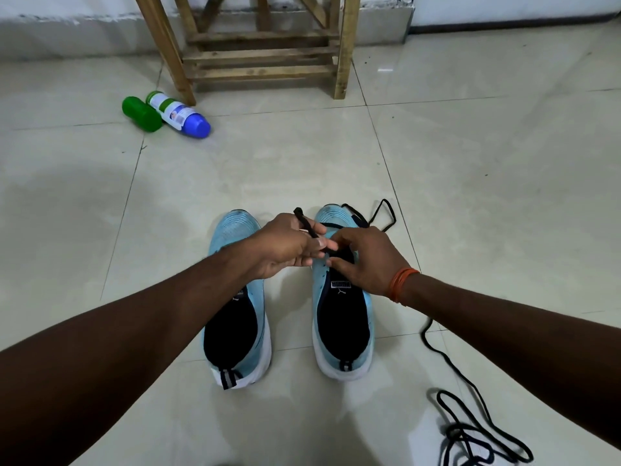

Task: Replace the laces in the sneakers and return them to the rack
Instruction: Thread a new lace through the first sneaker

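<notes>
Tiled floor [470,163]; lace [307,227] in left hand [285,247], lower end behind right hand [366,257]

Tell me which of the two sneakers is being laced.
The right sneaker: the left hand and right hand hold a black lace over its eyelets. The left sneaker shows no lace.

Floor [470,146]: we see pale glossy tiles with thin dark joints.
Sneakers: 2 stand side by side, toes away from us, the left sneaker [235,331] and the right sneaker [342,331].
Rack [262,58]: wooden, standing by the far wall.
Bottles: 2 lie touching beside the rack's leg, a green bottle [141,114] and a white bottle [178,114] with a blue cap.
Laces: we find a black lace [383,213] looping by the right toe and a loose lace [454,433] tangled at our lower right.
</notes>
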